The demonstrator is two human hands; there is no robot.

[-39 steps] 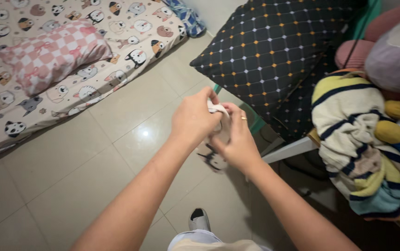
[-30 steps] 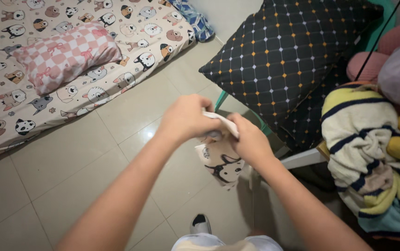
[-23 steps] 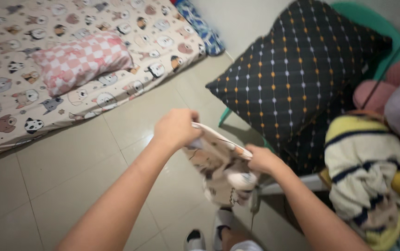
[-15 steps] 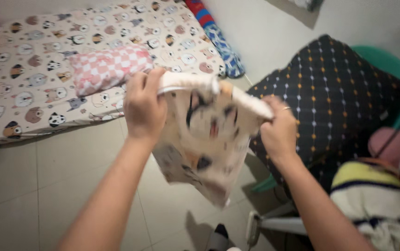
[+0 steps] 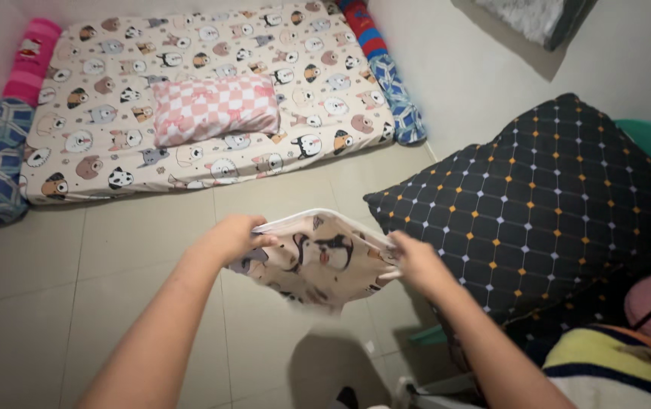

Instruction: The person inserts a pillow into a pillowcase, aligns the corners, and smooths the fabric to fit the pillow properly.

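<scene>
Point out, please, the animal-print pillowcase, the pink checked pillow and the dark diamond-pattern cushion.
animal-print pillowcase (image 5: 318,257), head view, on the middle of the printed cloth stretched between both hands.
pink checked pillow (image 5: 214,108), head view, on the middle of its top face.
dark diamond-pattern cushion (image 5: 545,204), head view, on the middle of its patterned face.

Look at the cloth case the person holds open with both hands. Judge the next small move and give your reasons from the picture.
Probably carry the open animal-print pillowcase toward the dark diamond-patterned pillow at the right. The left hand and right hand each grip a side of its mouth, pulled apart over the tiled floor, and that uncovered pillow lies just beside the right hand.
</scene>
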